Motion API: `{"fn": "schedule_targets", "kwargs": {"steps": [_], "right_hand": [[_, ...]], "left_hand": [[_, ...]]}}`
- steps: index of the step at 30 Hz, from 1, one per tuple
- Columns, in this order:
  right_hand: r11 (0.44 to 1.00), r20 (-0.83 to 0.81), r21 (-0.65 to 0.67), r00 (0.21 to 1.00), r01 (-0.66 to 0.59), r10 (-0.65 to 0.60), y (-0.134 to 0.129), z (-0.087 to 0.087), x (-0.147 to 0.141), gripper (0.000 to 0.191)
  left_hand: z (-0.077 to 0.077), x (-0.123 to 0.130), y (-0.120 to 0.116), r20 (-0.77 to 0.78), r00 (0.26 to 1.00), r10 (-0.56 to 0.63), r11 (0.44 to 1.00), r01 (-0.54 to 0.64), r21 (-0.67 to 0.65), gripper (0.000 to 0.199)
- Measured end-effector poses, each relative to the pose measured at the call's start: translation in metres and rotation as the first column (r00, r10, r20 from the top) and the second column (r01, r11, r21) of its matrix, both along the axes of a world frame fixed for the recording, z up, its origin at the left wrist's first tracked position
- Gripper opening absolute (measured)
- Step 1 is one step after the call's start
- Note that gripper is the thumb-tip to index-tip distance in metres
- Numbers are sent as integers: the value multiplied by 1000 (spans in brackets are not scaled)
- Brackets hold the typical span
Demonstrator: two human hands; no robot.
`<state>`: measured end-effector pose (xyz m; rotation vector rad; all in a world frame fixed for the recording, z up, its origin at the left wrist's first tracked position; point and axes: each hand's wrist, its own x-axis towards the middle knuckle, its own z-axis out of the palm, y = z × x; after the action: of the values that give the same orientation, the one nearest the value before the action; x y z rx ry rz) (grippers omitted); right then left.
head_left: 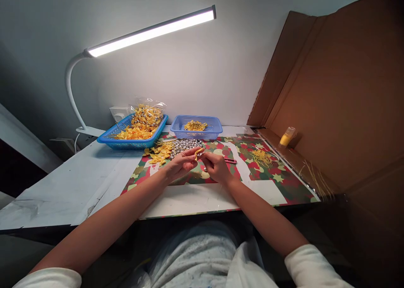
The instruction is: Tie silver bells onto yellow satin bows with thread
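Observation:
My left hand (pixel 183 164) pinches a yellow ribbon bow (pixel 198 152) between thumb and fingers, above the middle of the patterned mat. My right hand (pixel 215 167) is closed close against it, with fingertips meeting at the bow's right side. A small shiny silver bit shows there, but what the right fingers grip is too small to make out. Just behind the hands lies a heap of silver bells (pixel 186 146). To its left are loose yellow bows (pixel 160 152). A red-handled tool (pixel 230 160) lies beyond my right hand, partly hidden.
A blue basket (pixel 126 143) of yellow bows, with a clear bag on top, stands back left. Another blue basket (pixel 196 132) holds yellow pieces. Thin yellow ties (pixel 262 157) lie at right, near a yellow-filled bottle (pixel 286 137). A lamp (pixel 151 31) hangs overhead; cardboard (pixel 341 90) walls the right.

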<state>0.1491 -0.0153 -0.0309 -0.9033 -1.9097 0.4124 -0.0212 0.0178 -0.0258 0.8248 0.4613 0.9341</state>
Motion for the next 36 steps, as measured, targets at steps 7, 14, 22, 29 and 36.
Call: {"fn": "schedule_targets", "kwargs": {"steps": [7, 14, 22, 29, 36], "right_hand": [[1000, 1, 18, 1000, 9, -9, 1, -1, 0, 25], [1000, 18, 21, 1000, 10, -11, 2, -3, 1, 22], [993, 165, -74, 983, 91, -78, 20, -16, -1, 16], [959, 362, -147, 915, 243, -177, 27, -23, -4, 14], [948, 414, -143, 887, 286, -205, 26, -22, -6, 16]], "left_hand": [[0, 1, -1, -27, 1000, 3, 1000, -4, -20, 30], [-2, 1, 1, -55, 998, 23, 1000, -23, 3, 30], [-6, 6, 3, -273, 947, 170, 983, -146, 106, 39], [-19, 8, 4, -406, 885, 229, 971, -178, 159, 52], [-22, 6, 7, -444, 864, 235, 967, -161, 200, 52]]}}
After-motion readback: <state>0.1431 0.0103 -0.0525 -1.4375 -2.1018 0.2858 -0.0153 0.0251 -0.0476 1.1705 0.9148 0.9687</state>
